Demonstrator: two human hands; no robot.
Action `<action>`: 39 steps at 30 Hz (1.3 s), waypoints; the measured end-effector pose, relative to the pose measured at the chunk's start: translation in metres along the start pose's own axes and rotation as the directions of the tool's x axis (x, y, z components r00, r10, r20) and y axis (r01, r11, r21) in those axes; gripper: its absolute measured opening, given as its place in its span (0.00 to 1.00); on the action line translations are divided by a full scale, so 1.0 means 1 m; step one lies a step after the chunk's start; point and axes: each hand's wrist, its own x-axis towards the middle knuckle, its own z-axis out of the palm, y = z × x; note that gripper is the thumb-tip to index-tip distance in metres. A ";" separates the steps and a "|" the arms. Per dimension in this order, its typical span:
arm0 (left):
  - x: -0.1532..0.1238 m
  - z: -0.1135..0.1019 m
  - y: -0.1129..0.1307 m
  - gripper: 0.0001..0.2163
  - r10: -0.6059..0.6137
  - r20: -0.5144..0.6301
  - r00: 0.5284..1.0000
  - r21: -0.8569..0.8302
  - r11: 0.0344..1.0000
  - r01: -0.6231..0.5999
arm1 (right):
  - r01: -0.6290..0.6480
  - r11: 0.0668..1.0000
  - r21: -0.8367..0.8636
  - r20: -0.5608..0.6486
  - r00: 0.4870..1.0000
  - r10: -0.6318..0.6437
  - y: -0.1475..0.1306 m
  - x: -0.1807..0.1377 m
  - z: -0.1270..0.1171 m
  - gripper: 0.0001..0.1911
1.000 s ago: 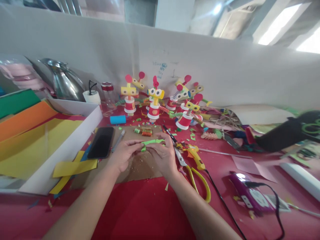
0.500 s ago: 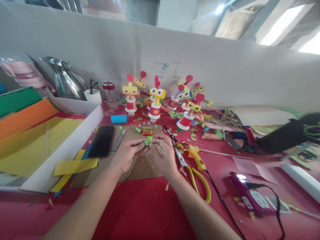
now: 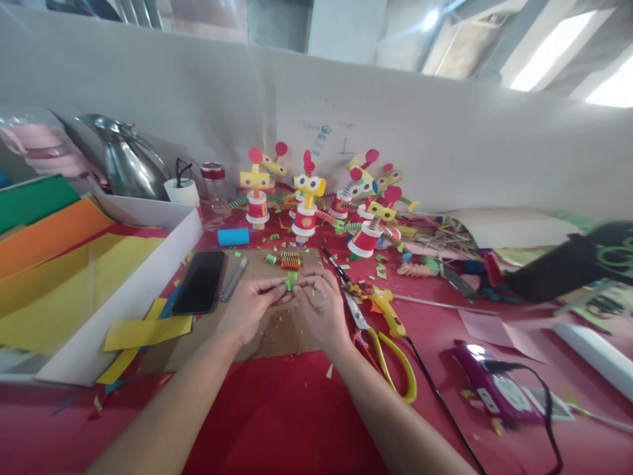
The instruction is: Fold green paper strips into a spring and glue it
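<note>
Between my fingertips is a small folded strip of green paper point(image 3: 292, 280). My left hand point(image 3: 252, 305) pinches it from the left, and my right hand point(image 3: 321, 307) grips it from the right with thumb and forefinger. Both hands hover over a brown cardboard sheet point(image 3: 281, 333). Just beyond them lie orange-and-green folded paper springs point(image 3: 289, 260) and a short green paper spring point(image 3: 271, 258). A grey marker point(image 3: 234, 280) rests left of my left hand. To the right of my right hand are a black pen point(image 3: 335, 264), yellow-handled scissors point(image 3: 383, 356) and a yellow glue gun point(image 3: 388, 310).
Several paper-cup figures point(image 3: 303, 221) stand along the back by the wall. At left are a white box point(image 3: 123, 297) of coloured paper, a phone point(image 3: 200, 282) and yellow strips point(image 3: 148, 332). A purple device point(image 3: 499, 386) with a cable sits right. Green scraps litter the red table.
The green strip has turned slightly between my fingertips, its upper end looking darker now. My hands stay in nearly the same place; the whole view has shifted a little.
</note>
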 end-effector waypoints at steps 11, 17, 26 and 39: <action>-0.003 0.001 0.004 0.12 0.046 0.068 0.997 0.154 0.987 -0.056 | -0.287 0.936 0.203 0.125 0.956 0.266 0.003 -0.002 0.001 0.06; 0.000 -0.004 0.000 0.10 0.148 0.082 0.986 0.409 0.897 -0.168 | -0.393 0.865 0.312 0.238 0.914 0.330 0.004 0.000 0.001 0.05; 0.007 -0.013 -0.009 0.12 0.104 0.119 0.987 0.394 0.908 -0.143 | -0.344 0.935 0.087 0.338 0.893 0.297 0.010 0.001 -0.001 0.08; 0.003 0.003 -0.025 0.17 -0.106 -0.029 0.994 -0.270 0.958 0.094 | -0.433 0.840 0.326 0.176 0.901 0.396 0.004 -0.012 0.014 0.10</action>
